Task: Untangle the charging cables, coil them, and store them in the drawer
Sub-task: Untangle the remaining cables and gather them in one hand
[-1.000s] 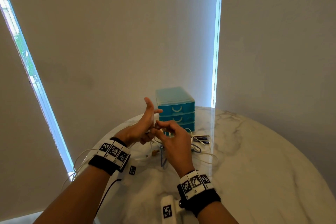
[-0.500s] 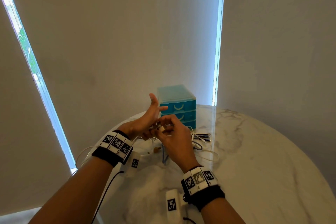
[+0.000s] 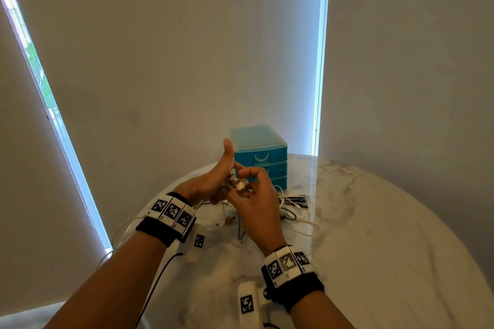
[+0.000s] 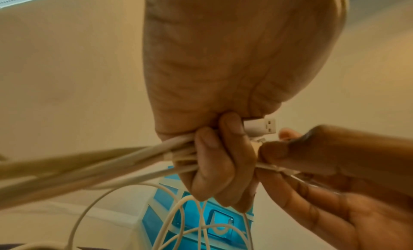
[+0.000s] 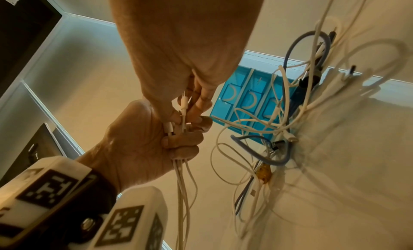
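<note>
My left hand (image 3: 213,181) is raised above the table, thumb up, its fingers (image 4: 221,158) curled round a bundle of white cables (image 4: 125,158). A white USB plug (image 4: 260,128) sticks out of that fist. My right hand (image 3: 254,195) meets it and pinches a thin white cable end (image 5: 184,103) between thumb and fingertips. A tangle of white, blue and black cables (image 3: 291,205) lies on the marble table (image 3: 374,248) below. The teal three-drawer box (image 3: 260,155) stands behind the hands, all drawers closed.
The round table ends close to the wall at the back and left. White cable loops (image 3: 123,232) hang over the table's left edge. A small yellow-brown connector (image 3: 230,219) lies on the table under the hands. Bare marble stretches to the right.
Both hands have risen slightly and closed together; the right hand's fingers now pinch a cable end at the left hand's fist, where a white USB plug shows.
</note>
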{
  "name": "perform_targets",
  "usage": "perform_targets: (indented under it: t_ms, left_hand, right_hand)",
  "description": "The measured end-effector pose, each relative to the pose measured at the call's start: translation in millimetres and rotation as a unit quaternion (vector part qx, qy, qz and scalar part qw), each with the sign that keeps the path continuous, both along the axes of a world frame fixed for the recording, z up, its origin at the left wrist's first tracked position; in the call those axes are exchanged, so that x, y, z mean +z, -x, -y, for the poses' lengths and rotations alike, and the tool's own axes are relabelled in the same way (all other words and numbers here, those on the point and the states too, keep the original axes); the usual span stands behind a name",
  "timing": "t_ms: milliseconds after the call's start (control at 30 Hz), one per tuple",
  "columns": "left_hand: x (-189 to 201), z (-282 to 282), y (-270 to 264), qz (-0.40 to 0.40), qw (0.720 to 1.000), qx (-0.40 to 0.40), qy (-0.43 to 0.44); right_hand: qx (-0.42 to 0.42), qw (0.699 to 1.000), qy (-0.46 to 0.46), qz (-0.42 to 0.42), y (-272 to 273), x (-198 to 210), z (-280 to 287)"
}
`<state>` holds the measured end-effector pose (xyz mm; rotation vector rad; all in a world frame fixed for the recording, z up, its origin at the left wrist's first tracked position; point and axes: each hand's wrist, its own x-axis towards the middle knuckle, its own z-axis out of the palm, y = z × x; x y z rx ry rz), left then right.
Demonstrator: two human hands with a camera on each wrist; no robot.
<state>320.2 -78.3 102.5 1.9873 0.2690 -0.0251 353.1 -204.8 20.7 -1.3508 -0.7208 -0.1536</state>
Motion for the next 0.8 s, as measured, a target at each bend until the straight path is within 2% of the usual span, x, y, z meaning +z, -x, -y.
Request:
perform_targets:
  t_ms: [267, 567, 800]
  left_hand:
    - [0.5, 7.0, -2.8, 0.042, 0.997, 0.058, 0.01]
    - [-5.8, 0.7, -3.9, 0.041, 0.998, 0.033, 0.019]
    - [-0.1, 6.7, -2.7, 0.061, 0.996, 0.055, 0.027]
  right_hand:
    - [0.003, 0.999, 0.048, -0.011, -4.6, 0.6, 6.5]
    - [0.012, 0.999, 0.021, -0.023, -3.4, 0.5, 5.9]
    - [0.013, 0.999, 0.0, -0.03, -3.2, 0.5, 3.9]
